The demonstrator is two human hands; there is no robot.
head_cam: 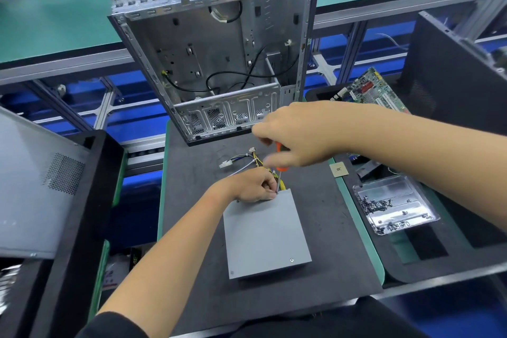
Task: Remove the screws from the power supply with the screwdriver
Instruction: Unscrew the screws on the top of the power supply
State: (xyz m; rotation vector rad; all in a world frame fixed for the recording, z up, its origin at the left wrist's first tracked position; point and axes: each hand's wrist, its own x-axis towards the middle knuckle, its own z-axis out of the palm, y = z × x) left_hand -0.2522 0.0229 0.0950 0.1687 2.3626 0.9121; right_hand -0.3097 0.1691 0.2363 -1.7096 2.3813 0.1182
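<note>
Head view: right hand (296, 134) grips the orange screwdriver (280, 158) upright over the power supply's (266, 236) far corner; left hand (253, 185) pinches its shaft.

I am looking at a black mat (329, 241) carrying the grey power supply (266, 236). Beyond the supply an open computer case (219, 57) is lying; to its right a clear screw tray (395, 204) is sitting.

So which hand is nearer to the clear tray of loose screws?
Right. The right hand grips the screwdriver above the power supply's far corner, on the side toward the tray. The left hand rests at that corner, farther from the tray.
</note>
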